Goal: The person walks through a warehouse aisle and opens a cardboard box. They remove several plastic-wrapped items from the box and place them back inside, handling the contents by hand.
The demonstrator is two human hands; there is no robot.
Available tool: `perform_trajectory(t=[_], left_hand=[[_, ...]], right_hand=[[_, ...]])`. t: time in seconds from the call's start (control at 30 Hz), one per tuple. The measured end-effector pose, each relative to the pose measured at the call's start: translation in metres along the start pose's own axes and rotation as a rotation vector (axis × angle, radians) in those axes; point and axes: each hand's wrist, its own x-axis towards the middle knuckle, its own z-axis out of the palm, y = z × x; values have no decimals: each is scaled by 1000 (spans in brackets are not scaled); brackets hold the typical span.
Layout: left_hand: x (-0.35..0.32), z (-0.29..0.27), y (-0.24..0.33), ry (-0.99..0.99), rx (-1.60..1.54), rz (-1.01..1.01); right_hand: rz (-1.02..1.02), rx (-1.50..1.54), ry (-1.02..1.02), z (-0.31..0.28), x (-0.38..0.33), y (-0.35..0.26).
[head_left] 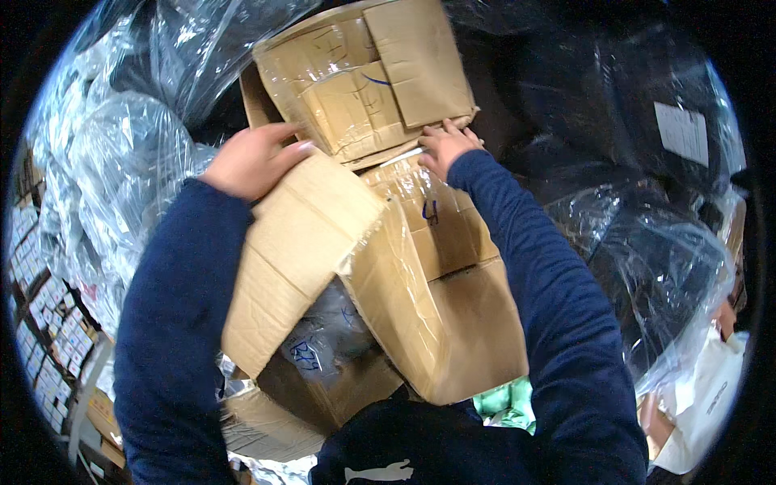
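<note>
A brown cardboard box (477, 323) with loose flaps and strips of clear tape stands open in front of me. Its far panel (339, 89), marked with pen strokes, leans away at the top. My left hand (255, 159) grips the upper edge of a wide flap (299, 234), thumb in front and fingers partly hidden. At the fold between the far panel and the box, my right hand (450, 148) has its fingers hooked over the cardboard edge. Below the flap, a clear plastic bag (319, 343) with blue marks lies inside another open carton (275, 424).
Bulging clear plastic bags (121, 162) crowd the left. Dark items under plastic wrap (638, 250) fill the right, one bearing a white label (681, 132). Stacked small boxes (61, 323) show at far left, a green wrapped thing (508, 404) near my body, and a white bag (703, 404) lower right.
</note>
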Motion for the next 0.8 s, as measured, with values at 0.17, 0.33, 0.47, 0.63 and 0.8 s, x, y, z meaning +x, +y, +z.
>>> perform_trajectory(t=[0.17,0.33,0.47,0.63,0.8], left_hand=[[-151,-74,-46,95,-106,-176],[-325,-89,-79,321,-312,-458],[-410,-21,-63,499,-908,-706],[-439,94,-27,192,-1410,-406],[-438,110,35,47,-1040,-220]], right_hand=[[-147,1161,723,39,-36,-11],[-13,1440,342,77,-149,-66],[-275,1297,318,92,-221,-108],[-78,558,438,64,-252,-143],[453,527,548,31,-249,-113]])
